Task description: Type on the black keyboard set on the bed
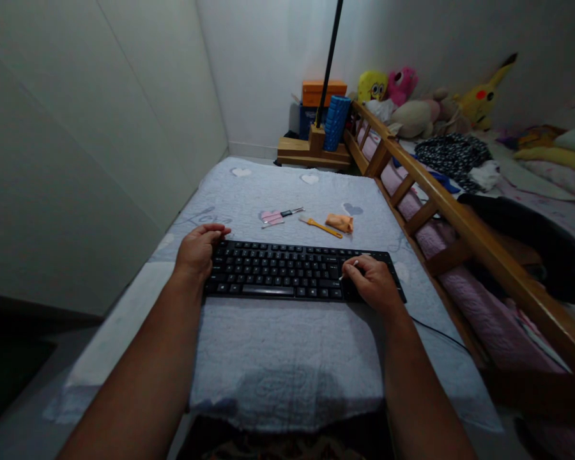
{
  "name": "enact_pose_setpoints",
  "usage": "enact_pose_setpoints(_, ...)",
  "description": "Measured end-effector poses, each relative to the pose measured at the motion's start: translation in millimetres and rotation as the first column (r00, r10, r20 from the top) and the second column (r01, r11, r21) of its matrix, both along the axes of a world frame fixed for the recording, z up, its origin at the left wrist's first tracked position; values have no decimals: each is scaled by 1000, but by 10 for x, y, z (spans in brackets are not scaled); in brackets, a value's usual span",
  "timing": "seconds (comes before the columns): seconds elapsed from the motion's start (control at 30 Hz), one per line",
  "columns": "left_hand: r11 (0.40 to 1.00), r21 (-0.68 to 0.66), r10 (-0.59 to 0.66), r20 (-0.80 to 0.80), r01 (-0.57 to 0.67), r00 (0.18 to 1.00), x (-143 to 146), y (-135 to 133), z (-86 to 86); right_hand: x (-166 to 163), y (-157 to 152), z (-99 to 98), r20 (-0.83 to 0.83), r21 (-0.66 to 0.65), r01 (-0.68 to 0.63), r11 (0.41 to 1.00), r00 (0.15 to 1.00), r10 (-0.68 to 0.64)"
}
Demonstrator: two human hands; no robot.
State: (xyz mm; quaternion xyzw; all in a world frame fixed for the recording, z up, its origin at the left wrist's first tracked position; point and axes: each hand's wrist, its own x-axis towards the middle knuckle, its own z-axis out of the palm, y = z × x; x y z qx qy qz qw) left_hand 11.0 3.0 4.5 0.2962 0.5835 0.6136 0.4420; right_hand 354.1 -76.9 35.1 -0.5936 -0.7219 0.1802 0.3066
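Keyboard (273,271), black, one: mid-cloth (287,358). Your right hand (371,281), at 3 o'clock, pinches one white swab (356,262), blocking view of some keys. Your left hand (195,252), at 9, fingers curled by its end; grip cannot be told. Outward: one black-handled tool (287,213), 12; one yellow brush (323,227), one orange bundle (339,222), 1; one cord (438,333), 4.

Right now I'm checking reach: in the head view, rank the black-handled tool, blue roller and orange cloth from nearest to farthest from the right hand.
1. Orange cloth, just beyond the keyboard.
2. Black-handled tool, farther left.
3. Blue roller, in the background.
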Motion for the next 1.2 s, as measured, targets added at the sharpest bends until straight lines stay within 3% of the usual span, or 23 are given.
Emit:
enact_pose_setpoints(0.4, 1000, 12, -4, 10, 3, 1000, -23, 20, -40, -7, 44, -78, 2, 120, 79, 990, 997, -80)
enact_pose_setpoints(1.2, 1000, 2, 8, -7, -8, 1000, 0, 2, -4, -120, 89, -161, -24, 185, 17, 983, 1000, -12)
